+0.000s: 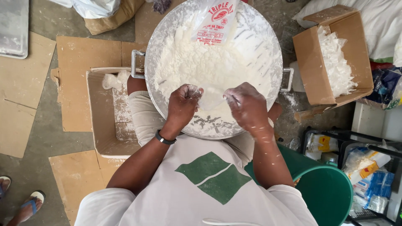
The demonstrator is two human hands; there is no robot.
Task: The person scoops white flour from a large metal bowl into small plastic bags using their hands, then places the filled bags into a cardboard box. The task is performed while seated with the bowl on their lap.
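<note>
Hands: two, floured. Left hand point(183, 103) and right hand point(248, 107), fingers curled, pinching one clear bag point(210, 100) between them over one metal basin point(268, 39) of flour point(197, 62). Beyond: two cardboard boxes, one printed bag point(217, 19).

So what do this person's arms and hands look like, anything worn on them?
Both arms are bare below short white sleeves of a T-shirt. The left wrist carries a thin black band; the right wrist wears nothing. The left hand and right hand are dusted with white powder, which also streaks the right forearm. No gloves.
</note>
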